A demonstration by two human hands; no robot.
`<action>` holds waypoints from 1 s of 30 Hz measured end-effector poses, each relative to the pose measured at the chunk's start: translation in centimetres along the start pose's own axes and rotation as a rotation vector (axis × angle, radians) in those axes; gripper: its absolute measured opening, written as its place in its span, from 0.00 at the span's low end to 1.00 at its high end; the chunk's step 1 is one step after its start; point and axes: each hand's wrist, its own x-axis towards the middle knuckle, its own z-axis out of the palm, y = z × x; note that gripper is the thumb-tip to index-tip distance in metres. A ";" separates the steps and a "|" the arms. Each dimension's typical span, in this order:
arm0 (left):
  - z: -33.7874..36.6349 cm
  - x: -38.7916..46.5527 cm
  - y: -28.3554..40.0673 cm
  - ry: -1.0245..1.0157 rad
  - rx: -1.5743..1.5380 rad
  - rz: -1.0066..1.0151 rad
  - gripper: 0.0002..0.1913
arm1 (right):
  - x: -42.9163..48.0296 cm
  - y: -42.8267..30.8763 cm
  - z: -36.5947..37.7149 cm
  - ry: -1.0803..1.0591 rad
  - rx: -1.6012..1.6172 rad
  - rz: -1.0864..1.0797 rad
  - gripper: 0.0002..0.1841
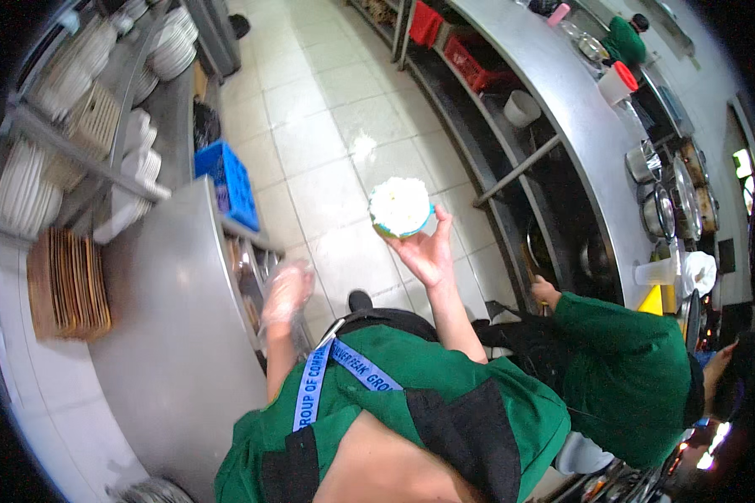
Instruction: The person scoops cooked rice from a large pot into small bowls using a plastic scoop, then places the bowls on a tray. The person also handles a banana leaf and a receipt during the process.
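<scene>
My right hand (425,254) is held out over the tiled floor, gripping a small round cup (400,204) from below and the side. White food, too bright to identify, fills the cup to the top; bits of blue and green show on its outside. A clear plastic glove covers my left hand (287,286), which hangs beside the edge of a steel counter (170,302). Its fingers look curled, but blur hides whether anything is inside them.
Plates (175,47) fill the left shelves near stacked wooden boards (69,283). A blue crate (226,182) juts beside the aisle. At right runs a long steel counter (541,69) with pots. A co-worker in green (623,377) stands close on my right; another person (626,41) is farther off.
</scene>
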 end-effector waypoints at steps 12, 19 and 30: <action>-7.0 24.2 -12.0 0.005 0.018 -0.395 0.20 | 28.9 -14.6 10.2 0.002 0.089 -0.164 0.45; -15.1 59.5 -6.0 0.052 0.111 -0.063 0.21 | 39.4 -25.6 13.4 0.018 0.179 -0.447 0.39; -23.5 89.8 34.5 -0.951 -0.548 1.483 0.17 | 51.2 -47.5 15.6 -0.226 0.333 -1.019 0.39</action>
